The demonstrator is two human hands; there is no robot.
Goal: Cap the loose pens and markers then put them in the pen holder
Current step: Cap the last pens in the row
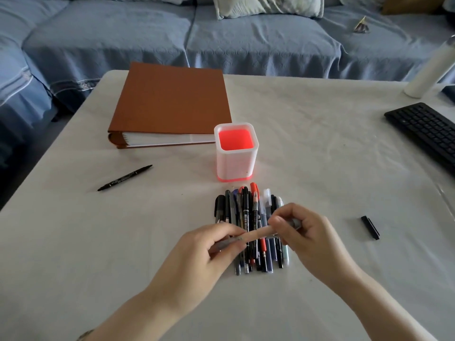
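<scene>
Both hands hold one pale pink pen (pixel 258 234) level above a pile of several pens and markers (pixel 248 212). My left hand (pixel 209 252) pinches its grey left end. My right hand (pixel 305 232) grips the grey right end, where a cap seems to sit; fingers hide the joint. Behind the pile stands the square white pen holder (pixel 236 166) with a red inside, nothing in it. A black marker (pixel 125 177) lies apart at the left. A loose black cap (pixel 370 227) lies at the right.
A brown binder (pixel 172 104) lies behind the holder on the white tablecloth (pixel 320 143). A black keyboard (pixel 426 131) sits at the right edge, a white bottle (pixel 428 70) behind it. A blue sofa (pixel 221 38) runs along the far side.
</scene>
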